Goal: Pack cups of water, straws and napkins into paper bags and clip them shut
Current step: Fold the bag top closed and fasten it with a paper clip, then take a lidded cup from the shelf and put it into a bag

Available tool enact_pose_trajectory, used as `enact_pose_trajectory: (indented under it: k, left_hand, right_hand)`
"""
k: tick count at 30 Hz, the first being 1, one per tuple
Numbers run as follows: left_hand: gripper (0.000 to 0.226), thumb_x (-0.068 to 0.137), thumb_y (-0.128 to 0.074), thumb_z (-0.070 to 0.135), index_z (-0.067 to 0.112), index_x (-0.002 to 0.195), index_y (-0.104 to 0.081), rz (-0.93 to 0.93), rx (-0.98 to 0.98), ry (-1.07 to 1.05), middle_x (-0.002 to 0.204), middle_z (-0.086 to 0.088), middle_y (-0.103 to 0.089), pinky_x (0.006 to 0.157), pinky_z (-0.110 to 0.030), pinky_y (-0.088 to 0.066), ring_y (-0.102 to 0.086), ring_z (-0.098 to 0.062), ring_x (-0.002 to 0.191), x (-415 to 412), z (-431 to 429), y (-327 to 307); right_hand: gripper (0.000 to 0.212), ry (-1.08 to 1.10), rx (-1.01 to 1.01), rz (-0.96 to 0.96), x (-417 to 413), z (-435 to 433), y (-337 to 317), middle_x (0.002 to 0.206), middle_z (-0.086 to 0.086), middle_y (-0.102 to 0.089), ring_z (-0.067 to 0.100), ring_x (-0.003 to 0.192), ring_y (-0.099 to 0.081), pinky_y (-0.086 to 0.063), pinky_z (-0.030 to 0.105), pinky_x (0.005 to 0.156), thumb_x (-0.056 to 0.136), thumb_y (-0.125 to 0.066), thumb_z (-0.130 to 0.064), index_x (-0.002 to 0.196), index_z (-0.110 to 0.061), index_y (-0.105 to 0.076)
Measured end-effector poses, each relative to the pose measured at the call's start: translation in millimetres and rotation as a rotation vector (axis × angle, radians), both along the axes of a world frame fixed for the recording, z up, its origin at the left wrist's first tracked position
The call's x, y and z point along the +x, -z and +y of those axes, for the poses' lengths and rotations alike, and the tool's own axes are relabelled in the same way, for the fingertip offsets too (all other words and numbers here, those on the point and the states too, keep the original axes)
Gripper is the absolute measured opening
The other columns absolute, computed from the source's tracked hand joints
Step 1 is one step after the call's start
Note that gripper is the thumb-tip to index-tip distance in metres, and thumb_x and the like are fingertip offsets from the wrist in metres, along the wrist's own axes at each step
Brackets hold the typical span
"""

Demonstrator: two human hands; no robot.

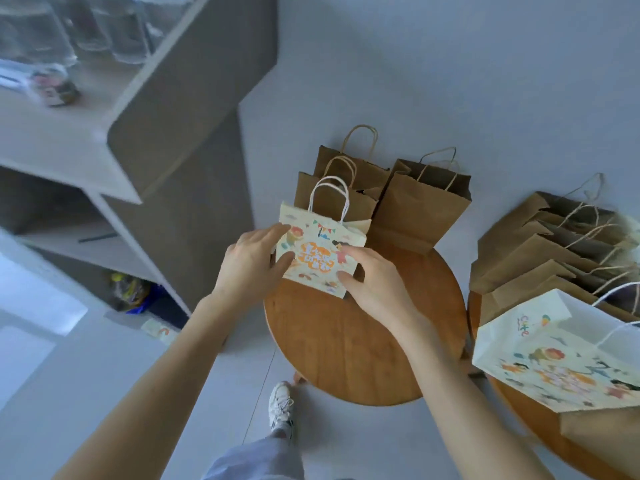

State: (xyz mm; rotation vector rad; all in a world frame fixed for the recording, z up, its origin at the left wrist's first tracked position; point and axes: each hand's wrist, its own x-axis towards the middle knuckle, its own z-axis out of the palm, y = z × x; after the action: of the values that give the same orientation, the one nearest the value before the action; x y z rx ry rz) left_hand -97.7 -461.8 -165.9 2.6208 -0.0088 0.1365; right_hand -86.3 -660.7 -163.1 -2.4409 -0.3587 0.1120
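A small white paper bag (317, 249) with a colourful cartoon print and white cord handles stands on a round wooden stool (346, 348). My left hand (251, 263) touches its left side with straight fingers. My right hand (372, 282) rests on its front right face and lower corner, fingers spread. Behind it stand three brown paper bags (415, 202) with twine handles. No cups, straws, napkins or clips are visible near the bag.
A second wooden stool (554, 431) at right carries a row of several brown bags (540, 258) and another printed white bag (554, 362). A grey and white shelf unit (166, 140) stands at left, with clear containers on top. My shoe (281, 407) is on the floor below.
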Motion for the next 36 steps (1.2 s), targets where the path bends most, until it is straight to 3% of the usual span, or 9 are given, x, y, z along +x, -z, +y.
enact_pose_trajectory:
  k: [3,8,17,20,25,30,33,36]
  left_hand:
    - [0.044,0.093,-0.052,0.029,0.020,0.136,-0.045,-0.042,0.001,-0.053,0.139,0.002,-0.049,0.101,-0.045,-0.033,-0.040,-0.026,0.129,-52.3,3.9,-16.9]
    - [0.043,0.093,-0.053,0.031,0.020,0.134,-0.048,-0.084,0.033,-0.144,0.137,0.001,-0.051,0.101,-0.047,-0.038,-0.044,-0.027,0.126,-111.5,41.1,-33.2]
    - [0.040,0.093,-0.050,0.029,0.023,0.133,-0.048,-0.092,0.043,-0.410,0.132,0.004,-0.054,0.095,-0.042,-0.041,-0.046,-0.025,0.119,-170.7,167.1,-45.8]
    - [0.041,0.094,-0.050,0.031,0.024,0.134,-0.047,-0.110,0.085,-0.474,0.135,0.005,-0.052,0.097,-0.038,-0.040,-0.045,-0.022,0.122,-179.7,232.0,-52.1]
    - [0.039,0.094,-0.049,0.031,0.024,0.133,-0.048,-0.151,0.096,-0.532,0.134,0.005,-0.053,0.096,-0.032,-0.041,-0.049,-0.019,0.120,-179.9,334.9,-69.8]
    - [0.040,0.094,-0.049,0.032,0.024,0.133,-0.048,-0.167,0.089,-0.501,0.135,0.005,-0.052,0.097,-0.033,-0.041,-0.049,-0.018,0.120,-152.7,405.1,-84.3]
    - [0.040,0.095,-0.049,0.032,0.025,0.134,-0.047,-0.165,0.088,-0.476,0.137,0.006,-0.050,0.099,-0.033,-0.040,-0.045,-0.018,0.125,-126.0,436.1,-83.9]
    - [0.040,0.095,-0.048,0.032,0.025,0.134,-0.047,-0.173,0.093,-0.447,0.136,0.005,-0.051,0.098,-0.033,-0.041,-0.045,-0.018,0.125,-92.2,467.9,-81.1]
  right_hand:
    - [0.041,-0.093,0.027,-0.009,-38.7,11.7,-7.5,0.137,-0.005,-0.048,0.010,0.127,-0.041,-0.029,0.010,0.091,0.092,-0.056,-0.023,0.132,-0.020,-0.050]
    - [0.038,-0.231,0.065,-0.037,-78.5,54.6,-26.4,0.132,-0.002,-0.054,0.013,0.122,-0.047,-0.038,0.027,0.103,0.091,-0.058,-0.022,0.129,-0.019,-0.053]
    - [0.032,-0.485,0.032,-0.104,-85.0,202.0,-42.9,0.124,-0.006,-0.058,0.011,0.111,-0.052,-0.033,0.011,0.085,0.090,-0.057,-0.022,0.122,-0.021,-0.059]
    - [0.032,-0.570,0.042,-0.131,-78.1,277.0,-50.6,0.124,-0.005,-0.057,0.010,0.112,-0.051,-0.032,0.010,0.086,0.090,-0.057,-0.022,0.122,-0.020,-0.059]
    - [0.033,-0.596,0.074,-0.158,-57.9,382.1,-75.9,0.125,-0.005,-0.057,0.008,0.112,-0.051,-0.037,0.015,0.092,0.090,-0.058,-0.022,0.123,-0.020,-0.059]
    - [0.030,-0.539,0.103,-0.184,-32.0,445.5,-90.7,0.122,-0.003,-0.060,0.014,0.111,-0.054,-0.044,0.032,0.098,0.090,-0.058,-0.021,0.119,-0.020,-0.061]
    - [0.029,-0.517,0.099,-0.182,-13.8,476.0,-88.0,0.121,-0.003,-0.060,0.014,0.110,-0.055,-0.044,0.030,0.097,0.090,-0.058,-0.020,0.118,-0.020,-0.062]
    - [0.029,-0.494,0.106,-0.195,15.2,506.3,-83.5,0.120,-0.003,-0.061,0.008,0.106,-0.054,-0.040,0.019,0.093,0.089,-0.059,-0.020,0.118,-0.019,-0.062]
